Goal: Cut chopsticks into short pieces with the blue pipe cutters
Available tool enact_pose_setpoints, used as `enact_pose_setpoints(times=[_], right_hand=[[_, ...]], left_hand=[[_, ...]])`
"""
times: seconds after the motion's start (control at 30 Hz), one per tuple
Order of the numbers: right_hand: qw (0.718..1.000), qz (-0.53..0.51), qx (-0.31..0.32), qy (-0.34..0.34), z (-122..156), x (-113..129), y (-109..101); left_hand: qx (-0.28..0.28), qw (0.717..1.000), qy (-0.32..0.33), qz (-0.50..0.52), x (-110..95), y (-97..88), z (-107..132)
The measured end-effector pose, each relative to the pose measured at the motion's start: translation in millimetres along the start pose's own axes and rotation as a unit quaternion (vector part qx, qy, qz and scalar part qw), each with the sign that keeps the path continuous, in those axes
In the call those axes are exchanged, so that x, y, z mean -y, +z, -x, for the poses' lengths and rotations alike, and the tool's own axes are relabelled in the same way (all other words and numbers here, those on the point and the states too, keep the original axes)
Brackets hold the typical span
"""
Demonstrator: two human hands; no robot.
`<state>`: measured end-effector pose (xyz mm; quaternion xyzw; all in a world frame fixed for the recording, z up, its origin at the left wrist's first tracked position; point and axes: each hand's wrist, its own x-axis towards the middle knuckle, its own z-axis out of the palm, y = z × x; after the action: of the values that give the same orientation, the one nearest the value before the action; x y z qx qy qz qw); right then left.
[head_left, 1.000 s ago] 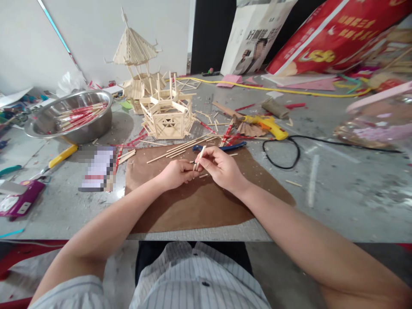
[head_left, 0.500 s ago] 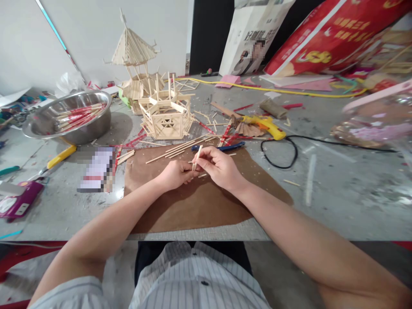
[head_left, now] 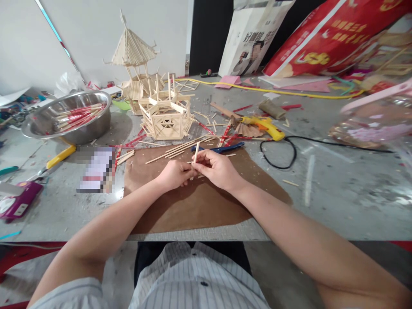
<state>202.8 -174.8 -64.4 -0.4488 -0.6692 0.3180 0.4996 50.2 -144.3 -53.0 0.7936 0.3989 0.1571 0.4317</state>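
My left hand point(head_left: 175, 174) and my right hand point(head_left: 217, 168) meet over a brown mat point(head_left: 193, 206) on the grey table. Both pinch short pale wooden sticks point(head_left: 195, 153) that stand nearly upright between the fingertips. Several long loose sticks point(head_left: 178, 149) lie on the mat just beyond my hands, beside a blue-handled tool point(head_left: 222, 149). A hexagonal stick frame point(head_left: 167, 118) stands behind them, with a roofed stick pavilion model point(head_left: 133, 60) further back.
A steel bowl point(head_left: 69, 116) with red-wrapped chopsticks sits at the left. A yellow glue gun point(head_left: 265, 125) with a black cord point(head_left: 289, 150) lies to the right. A yellow-handled tool point(head_left: 59, 156), a purple box point(head_left: 16, 204) and red banners point(head_left: 325, 38) surround the work area.
The held sticks have tipped from leaning right to nearly upright, and my fingers have shifted slightly along them. My arms stay in place.
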Motion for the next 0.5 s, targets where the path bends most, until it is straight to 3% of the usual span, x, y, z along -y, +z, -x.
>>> enact_pose_setpoints(times=[0.5], right_hand=[[0.999,-0.033,0.005,0.014,0.3,-3.1,1.0]], left_hand=[[0.010,1.000,-0.003,0.018,-2.3,2.0,3.5]])
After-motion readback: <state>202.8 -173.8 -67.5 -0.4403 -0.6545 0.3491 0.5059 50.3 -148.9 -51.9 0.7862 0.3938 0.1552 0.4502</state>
